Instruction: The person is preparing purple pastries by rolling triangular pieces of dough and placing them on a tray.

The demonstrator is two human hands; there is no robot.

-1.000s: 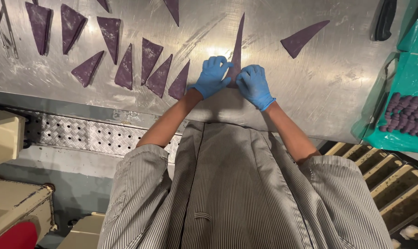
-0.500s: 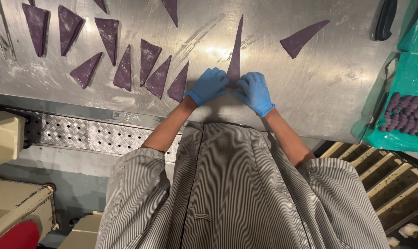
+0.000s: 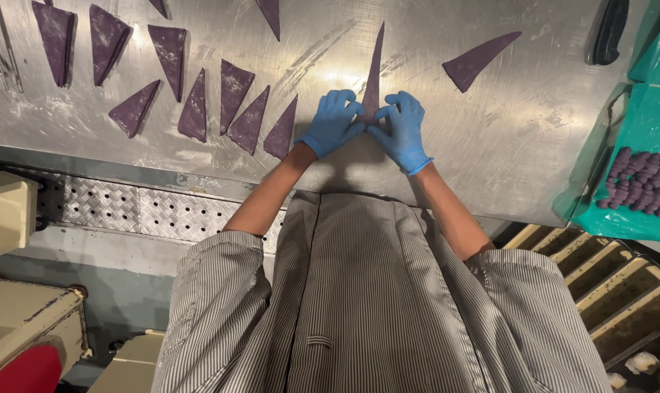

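Across the frame, top half: steel worktable [image 3: 533, 167], scratched and lightly floured; I see it from above, over a grey striped coat [image 3: 373, 306].
Tray: teal tray [image 3: 653, 135] at the table's right edge, holding a heap of small dark purple rolled pieces [image 3: 642, 185].
Cut dough: row of purple dough triangles [image 3: 232, 98] to the left of my hands, lying flat, points mostly toward the near edge; one stray triangle [image 3: 479, 62] lies well apart to the right.
Arms: both forearms bare, reaching forward from the coat sleeves and converging at the centre of the table.
Left hand [image 3: 335, 124]: blue glove, palm down, fingers curled, fingertips pressing on the left corner of the wide end of the long purple triangle [image 3: 373, 69].
Right hand [image 3: 402, 129]: blue glove, palm down, mirrored pose, fingertips on the right corner of the same wide end.
Grip state: neither hand is clenched round anything; both pinch and press the dough's near edge against the table.
Work piece position: long purple triangle lies flat, its narrow tip pointing away from me, wide base between and partly under the two sets of fingertips; whether that edge is folded I cannot tell.
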